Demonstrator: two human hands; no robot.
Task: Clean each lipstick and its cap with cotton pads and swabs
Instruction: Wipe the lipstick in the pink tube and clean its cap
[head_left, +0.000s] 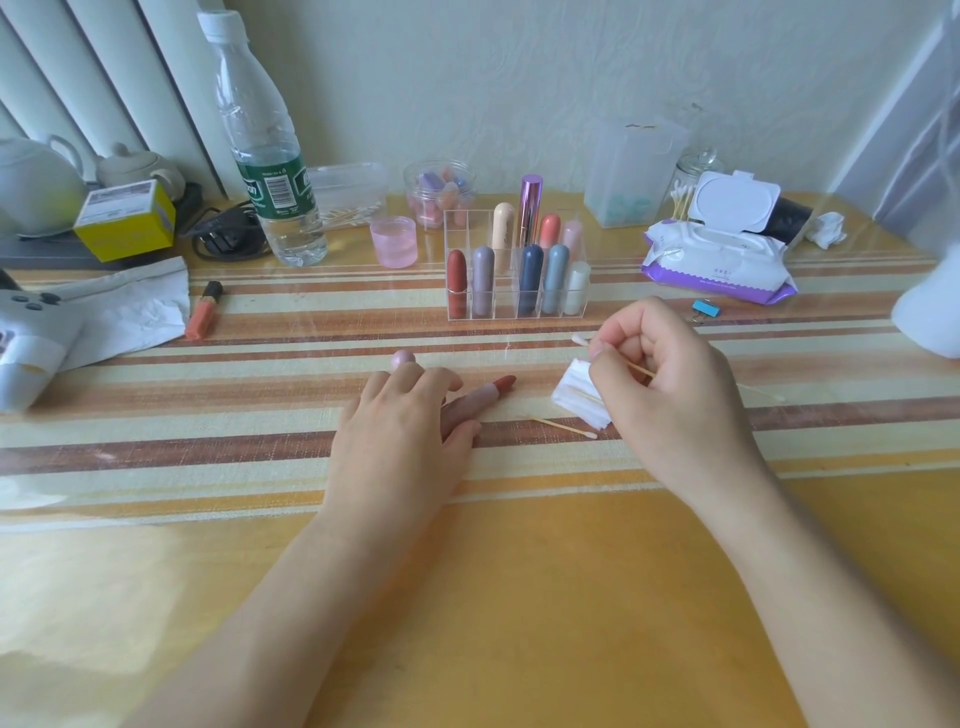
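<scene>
- Yellow tabletop (519, 597) lies bare around both forearms in the head view. Beyond it, the striped cloth (260, 410) has free strips between the hands and the clear organizer (503, 307).
- Left hand (400, 431) lies flat with its fingers loosely spread over the pink barrel of an uncapped lipstick (485, 396). The reddish tip points up and to the right, and the barrel's lower end is hidden under the fingers.
- Pink cap (403, 357) sits just beyond the left fingertips; whether they touch it I cannot tell.
- Right hand (675, 384) pinches a cotton swab (581, 341) between thumb and curled fingers, and its thumb lies against a folded cotton pad (571, 395).
- Loose swab (563, 426) lies on the cloth between the hands, just beside the pad.
- Capped lipsticks (531, 278) stand upright in the organizer's compartments.
- Water bottle (265, 156) has a green label with a barcode, but its lettering curves out of sight.
- Print on the wipes pack (717, 265) and the yellow box (124, 223) is too small to read.
- White object (930, 312) is cut off at the right edge.
</scene>
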